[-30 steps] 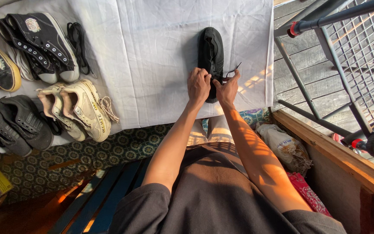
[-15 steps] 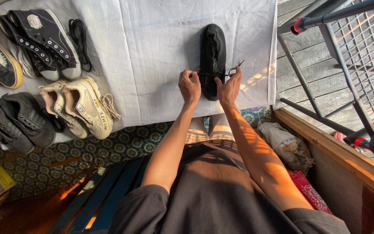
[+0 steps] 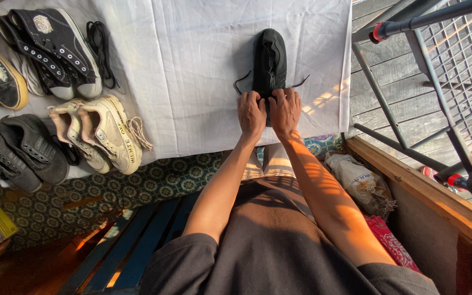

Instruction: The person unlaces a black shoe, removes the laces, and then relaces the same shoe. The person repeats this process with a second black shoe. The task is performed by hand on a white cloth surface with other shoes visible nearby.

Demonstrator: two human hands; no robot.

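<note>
Black sneaker (image 3: pixel 269 60): lies toe away from the person on a white sheet (image 3: pixel 192 65), near its right edge, black lace ends trailing off either side. Left hand (image 3: pixel 251 113) and right hand (image 3: pixel 285 111): side by side on the sneaker's near end, fingers curled down onto the lacing, though whether they pinch the laces cannot be told. At left on the sheet: cream sneakers (image 3: pixel 98 133), black high-tops (image 3: pixel 50 46), dark grey sneakers (image 3: pixel 17 150), a loose black lace (image 3: pixel 100 46).

A black shoe (image 3: pixel 269 57) lies upper centre on the white cloth, toe pointing away, black laces (image 3: pixel 240 83) loose at both sides.
</note>
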